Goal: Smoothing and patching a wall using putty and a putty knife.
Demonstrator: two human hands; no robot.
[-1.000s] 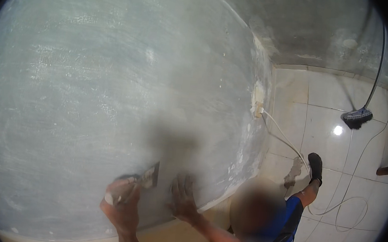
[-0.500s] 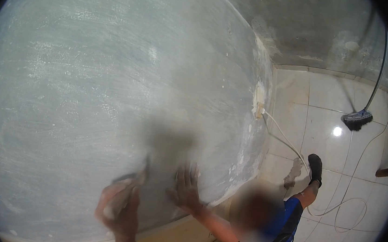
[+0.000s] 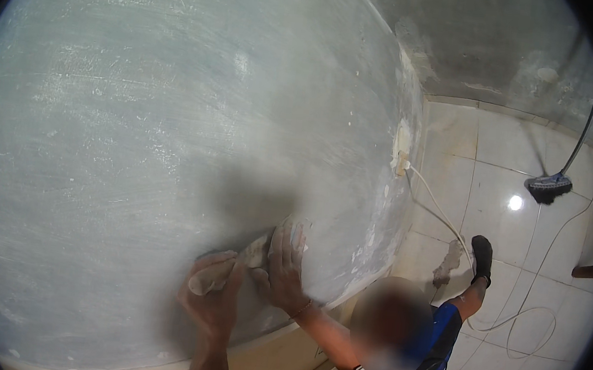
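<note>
My left hand [image 3: 218,299] is closed round the pale handle of a putty knife [image 3: 256,251], whose blade lies against the grey-green wall [image 3: 121,154]. The blade's far end reaches my right hand [image 3: 283,266]. Its fingers are stretched out, pointing up the wall beside the blade; whether they press on the blade or only on the wall I cannot tell. A whitish smear shows at those fingertips. Dark shadows fall on the wall above and beside both hands.
A pale ledge [image 3: 258,358] runs along the wall's foot. To the right, a white cable [image 3: 437,207] runs from a wall socket [image 3: 402,164] across the tiled floor [image 3: 495,233]. A broom [image 3: 548,186] stands farther off. A leg with a dark shoe [image 3: 481,258] is near the cable.
My left hand has moved right and slightly up, bringing the putty knife up to my right hand. The right hand has shifted up a little, its fingers still extended.
</note>
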